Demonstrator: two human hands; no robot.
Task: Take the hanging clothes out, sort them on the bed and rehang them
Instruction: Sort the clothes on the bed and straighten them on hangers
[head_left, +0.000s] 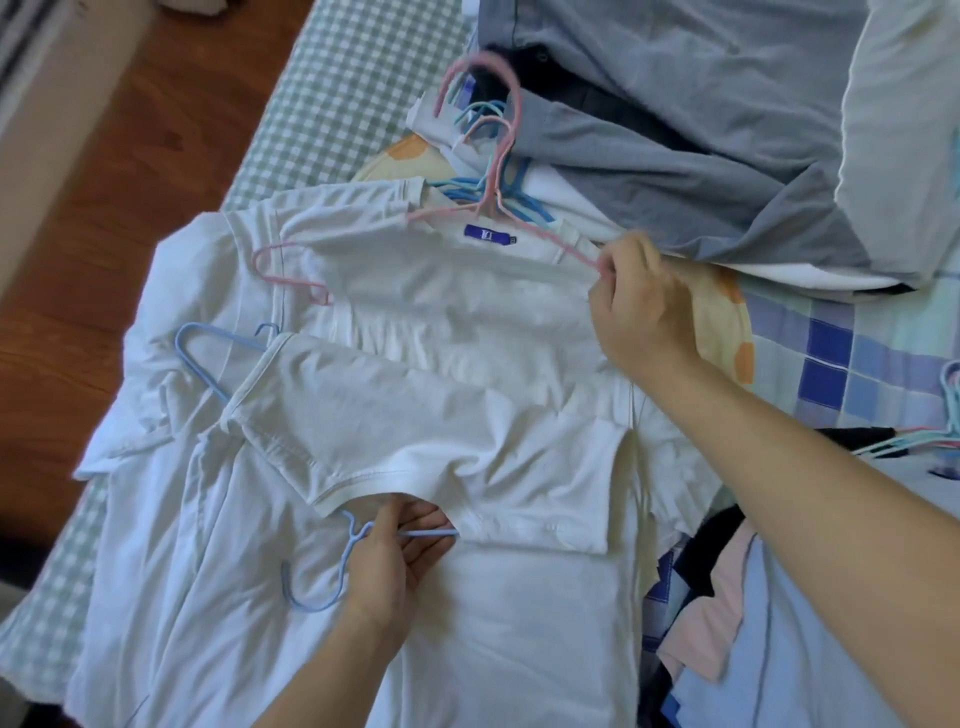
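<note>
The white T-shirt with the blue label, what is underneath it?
Under the white T-shirt with the blue label lie more white garments, spread over the green checked bed sheet. A pink hanger pokes from it. How many garments are stacked there is hidden.

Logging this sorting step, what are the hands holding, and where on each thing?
Left hand grips the blue hanger at its neck, below the hook. Right hand pinches the pink hanger at its shoulder end.
</note>
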